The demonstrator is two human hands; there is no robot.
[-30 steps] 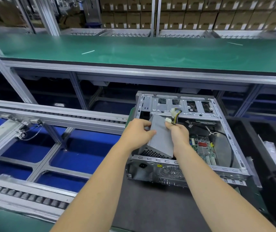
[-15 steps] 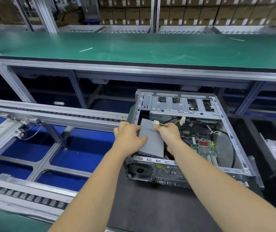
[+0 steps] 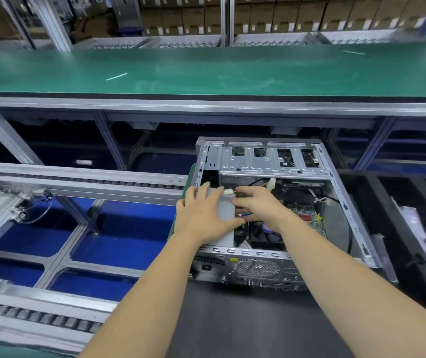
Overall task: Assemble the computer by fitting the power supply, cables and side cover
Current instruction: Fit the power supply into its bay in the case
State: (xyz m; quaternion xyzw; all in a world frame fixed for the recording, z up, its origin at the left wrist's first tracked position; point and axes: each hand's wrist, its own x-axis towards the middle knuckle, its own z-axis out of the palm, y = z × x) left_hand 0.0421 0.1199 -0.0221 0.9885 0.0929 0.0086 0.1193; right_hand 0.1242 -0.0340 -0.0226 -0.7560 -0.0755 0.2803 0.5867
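Seating grey metal power supply box (image 3: 226,215) in open steel computer case (image 3: 341,192), near-left corner; left hand (image 3: 202,218) fingers flat on top, right hand (image 3: 257,206) pinching cables. Next: plug connectors.

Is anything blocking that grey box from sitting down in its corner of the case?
Nothing visible. The power supply lies low in the case's near-left corner, left hand flat on it; underneath is hidden.

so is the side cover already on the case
No, the case lies open on top, with the motherboard and power supply exposed under both hands.
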